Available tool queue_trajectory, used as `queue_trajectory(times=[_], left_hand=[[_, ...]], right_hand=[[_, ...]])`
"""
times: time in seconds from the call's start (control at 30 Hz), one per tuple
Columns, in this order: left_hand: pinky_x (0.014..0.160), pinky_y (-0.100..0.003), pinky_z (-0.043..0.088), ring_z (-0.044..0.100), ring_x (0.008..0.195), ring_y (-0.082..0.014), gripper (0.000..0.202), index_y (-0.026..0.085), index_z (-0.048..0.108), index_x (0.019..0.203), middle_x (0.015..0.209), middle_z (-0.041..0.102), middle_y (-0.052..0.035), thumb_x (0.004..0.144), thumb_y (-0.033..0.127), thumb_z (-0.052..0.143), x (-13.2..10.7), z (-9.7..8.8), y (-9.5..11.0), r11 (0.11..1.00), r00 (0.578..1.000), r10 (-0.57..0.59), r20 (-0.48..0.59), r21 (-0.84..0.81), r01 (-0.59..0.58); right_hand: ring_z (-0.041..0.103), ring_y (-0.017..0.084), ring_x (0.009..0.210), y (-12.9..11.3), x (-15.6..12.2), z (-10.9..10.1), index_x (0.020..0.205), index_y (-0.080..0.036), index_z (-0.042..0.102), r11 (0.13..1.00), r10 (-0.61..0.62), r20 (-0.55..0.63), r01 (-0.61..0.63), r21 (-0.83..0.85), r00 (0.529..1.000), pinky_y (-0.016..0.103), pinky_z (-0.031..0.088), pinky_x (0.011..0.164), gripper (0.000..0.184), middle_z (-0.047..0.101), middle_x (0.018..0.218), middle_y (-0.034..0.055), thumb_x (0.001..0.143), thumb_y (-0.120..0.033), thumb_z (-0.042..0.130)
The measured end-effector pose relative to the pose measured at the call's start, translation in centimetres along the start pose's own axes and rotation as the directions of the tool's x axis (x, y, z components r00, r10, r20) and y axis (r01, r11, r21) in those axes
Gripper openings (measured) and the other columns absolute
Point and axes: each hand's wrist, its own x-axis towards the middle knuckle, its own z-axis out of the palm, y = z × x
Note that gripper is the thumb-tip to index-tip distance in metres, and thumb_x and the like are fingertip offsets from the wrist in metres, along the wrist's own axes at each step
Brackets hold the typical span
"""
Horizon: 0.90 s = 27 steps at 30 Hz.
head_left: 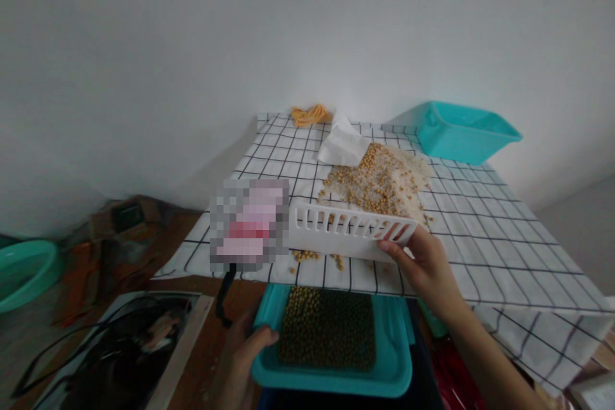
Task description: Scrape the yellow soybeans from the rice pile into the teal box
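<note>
My right hand [427, 269] grips the right end of a white slotted plastic basket [336, 243], thumb on the near side. It stands at the near edge of a pile of yellow soybeans mixed with pale grains [384, 182]. Below the table edge, my left hand [245, 352] holds the left rim of a teal plastic tub [331, 384], thumb over the rim. Inside the tub lie yellow beans and darker green-looking beans [331, 333]. A few loose soybeans [306, 256] are on the checked cloth between basket and tub.
A checked cloth [480, 224] covers the table. At the back are a teal bin [456, 141], a white cloth or tissue [343, 144] and an orange cloth [311, 115]. A pixelated pink object [252, 224] lies left of the basket. A green basin [29, 272] is far left.
</note>
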Motion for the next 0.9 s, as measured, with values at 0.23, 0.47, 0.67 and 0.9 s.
queue_trajectory(times=[0.23,0.47,0.67,0.9], left_hand=[[0.061,-0.029,0.053,0.070,0.073,-0.0252,0.052,0.019,0.072,0.104,0.074,0.076,0.0007,0.052,0.024,0.066,0.2,-0.3,-0.3,1.000,1.000,-0.001,0.024,0.008,0.001],[0.067,-0.031,0.055,0.070,0.074,-0.0247,0.051,0.020,0.071,0.104,0.073,0.076,0.0021,0.053,0.022,0.066,0.0,-0.2,-0.1,1.000,1.000,-0.004,0.019,-0.003,0.004],[0.058,-0.029,0.053,0.070,0.069,-0.0233,0.054,0.018,0.070,0.107,0.072,0.075,0.0014,0.054,0.022,0.065,-0.6,0.1,0.1,1.000,1.000,-0.003,0.008,-0.004,0.003],[0.058,-0.026,0.053,0.070,0.077,-0.0247,0.048,0.019,0.073,0.102,0.059,0.071,0.0029,0.054,0.022,0.064,-0.7,0.3,0.5,1.000,1.000,0.010,0.009,0.023,-0.011]], right_hand=[[0.066,0.021,0.081,-0.3,-0.8,0.1,0.084,-0.022,0.064,1.000,0.009,0.004,-0.009,0.003,1.000,0.030,0.049,0.069,0.016,0.070,0.081,0.0026,0.088,-0.037,0.059],[0.067,0.021,0.081,-0.4,-1.2,0.0,0.083,-0.022,0.064,0.999,0.045,-0.019,-0.045,-0.002,0.999,0.031,0.050,0.069,0.016,0.070,0.080,0.0035,0.088,-0.037,0.060],[0.067,0.024,0.091,0.3,-1.1,-0.5,0.085,-0.023,0.064,0.996,0.056,-0.050,-0.053,0.066,0.997,0.034,0.052,0.077,0.014,0.071,0.081,0.0041,0.086,-0.037,0.062],[0.068,0.025,0.091,2.0,-2.2,-2.3,0.094,-0.024,0.066,0.993,0.109,-0.092,-0.105,0.053,0.990,0.032,0.053,0.073,0.015,0.073,0.086,0.0040,0.084,-0.035,0.065]])
